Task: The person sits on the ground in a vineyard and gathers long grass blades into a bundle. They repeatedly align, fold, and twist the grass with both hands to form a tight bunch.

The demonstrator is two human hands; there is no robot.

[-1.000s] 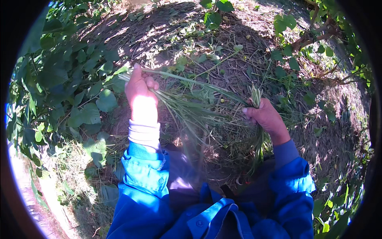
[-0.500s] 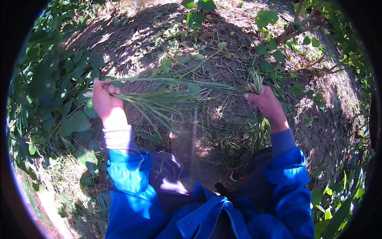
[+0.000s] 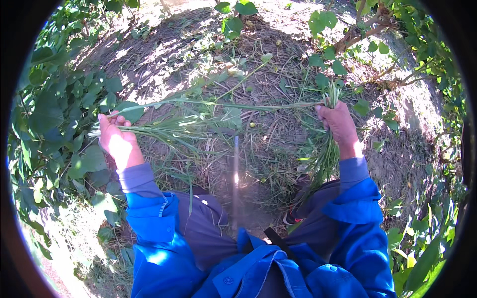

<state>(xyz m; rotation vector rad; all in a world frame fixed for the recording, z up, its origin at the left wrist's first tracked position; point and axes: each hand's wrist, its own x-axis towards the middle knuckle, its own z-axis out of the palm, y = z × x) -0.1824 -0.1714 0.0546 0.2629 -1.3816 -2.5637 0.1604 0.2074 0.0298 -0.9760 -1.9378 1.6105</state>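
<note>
At the left, my left hand (image 3: pixel 118 135) is closed round the cut ends of a bunch of long green grass (image 3: pixel 166 127), whose blades fan out toward the middle and droop. My right hand (image 3: pixel 340 122) grips a second bunch of grass (image 3: pixel 325 156); its pale ends stick up above the fist and its blades hang down beside my knee. A few long strands (image 3: pixel 238 106) run stretched almost level from one hand to the other. Below them, between my legs, a straight slender handle (image 3: pixel 236 174) stands out from the ground, its lower part blurred.
Leafy vines (image 3: pixel 54 109) crowd the left side. A woody branch (image 3: pixel 365 35) with leaves reaches in from the upper right, and more foliage (image 3: pixel 422 253) grows at lower right. Dry stalks and cut grass litter the soil (image 3: pixel 169 54). One of my shoes (image 3: pixel 292 217) shows near the right knee.
My hands have moved farther apart, the left one leftward and slightly down, the right one slightly right. The strands between them are drawn out longer and thinner. Both bunches are still held.
</note>
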